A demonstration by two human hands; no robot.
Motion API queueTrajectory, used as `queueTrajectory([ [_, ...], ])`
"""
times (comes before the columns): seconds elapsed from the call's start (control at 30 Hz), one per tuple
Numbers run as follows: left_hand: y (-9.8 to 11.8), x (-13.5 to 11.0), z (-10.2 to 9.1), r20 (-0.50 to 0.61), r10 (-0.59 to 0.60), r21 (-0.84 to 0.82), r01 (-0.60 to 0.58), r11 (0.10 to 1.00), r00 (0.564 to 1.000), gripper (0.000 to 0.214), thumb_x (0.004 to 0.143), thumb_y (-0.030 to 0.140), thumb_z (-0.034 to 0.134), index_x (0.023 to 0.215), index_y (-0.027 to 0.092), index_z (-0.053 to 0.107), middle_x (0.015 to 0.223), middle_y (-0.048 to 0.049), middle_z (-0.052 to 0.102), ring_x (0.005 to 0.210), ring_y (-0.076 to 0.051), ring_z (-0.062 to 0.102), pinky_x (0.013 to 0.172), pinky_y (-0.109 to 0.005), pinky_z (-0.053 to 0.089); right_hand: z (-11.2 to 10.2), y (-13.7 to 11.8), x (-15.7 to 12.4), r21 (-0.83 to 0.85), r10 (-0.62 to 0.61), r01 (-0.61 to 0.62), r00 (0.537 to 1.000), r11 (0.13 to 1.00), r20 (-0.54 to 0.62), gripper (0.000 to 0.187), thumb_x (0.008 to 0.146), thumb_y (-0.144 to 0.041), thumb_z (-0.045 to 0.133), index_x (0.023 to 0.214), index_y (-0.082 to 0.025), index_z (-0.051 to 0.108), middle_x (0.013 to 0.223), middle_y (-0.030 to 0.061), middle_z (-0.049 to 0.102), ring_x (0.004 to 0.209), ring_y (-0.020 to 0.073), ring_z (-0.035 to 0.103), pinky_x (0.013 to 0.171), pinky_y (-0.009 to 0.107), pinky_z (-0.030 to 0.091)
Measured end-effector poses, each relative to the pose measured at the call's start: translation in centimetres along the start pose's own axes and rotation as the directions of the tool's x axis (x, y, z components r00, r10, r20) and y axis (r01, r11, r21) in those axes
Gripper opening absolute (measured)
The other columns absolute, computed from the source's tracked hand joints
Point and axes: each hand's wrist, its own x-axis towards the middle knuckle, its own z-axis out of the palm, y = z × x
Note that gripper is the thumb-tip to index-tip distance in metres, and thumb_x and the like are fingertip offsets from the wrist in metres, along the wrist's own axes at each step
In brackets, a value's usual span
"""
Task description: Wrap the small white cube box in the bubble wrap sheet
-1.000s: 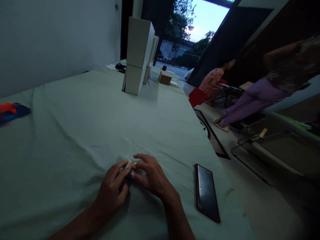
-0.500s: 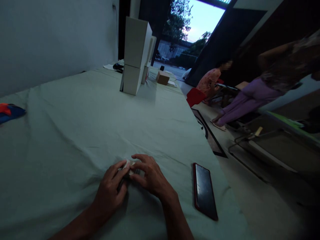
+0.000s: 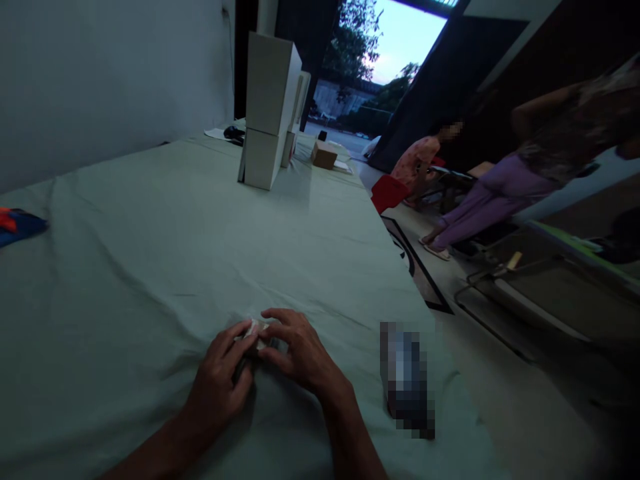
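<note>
Low over the cloth-covered table, my left hand [image 3: 220,373] and my right hand [image 3: 300,350] meet at a small pale object [image 3: 259,328], light and crumpled-looking. The left fingers press onto it from the left, thumb bent below. From the right, my right thumb and fingertips pinch its other side, with one finger lifted and curved above. The fingers cover most of the object, so its kind does not show. To the right of my right hand lies a phone [image 3: 407,373], blurred out in this picture.
Pale green cloth [image 3: 165,267] with wrinkles covers the table. Tall white boxes [image 3: 265,107] stand farther back, near a small brown box [image 3: 324,154]. A blue and orange item [image 3: 23,225] lies at the left edge. Beyond the right edge are two people, a red chair [image 3: 389,193] and a folding frame [image 3: 545,287].
The view has shifted very slightly. Both hands keep nearly the same pose on the small pale object. The phone, clear before, is now blurred out.
</note>
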Motion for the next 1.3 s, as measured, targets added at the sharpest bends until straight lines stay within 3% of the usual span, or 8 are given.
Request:
queueTrajectory([
  [1.3,-0.04,0.12,0.04,-0.023,0.008,-0.038,-0.009,0.999,1.0,0.047,0.083,0.005,0.047,0.126,0.022,0.054,0.13,-0.0097,0.056,0.119,-0.024,0.056,0.099,-0.041,0.051,0.42,0.51,0.05,0.08,-0.002,0.002,1.0,0.997,-0.002,0.018,0.077,-0.021,0.076,0.095,-0.023,0.071,0.126,0.0075,0.063,0.116,0.0244,0.058,0.098,0.042,0.042],
])
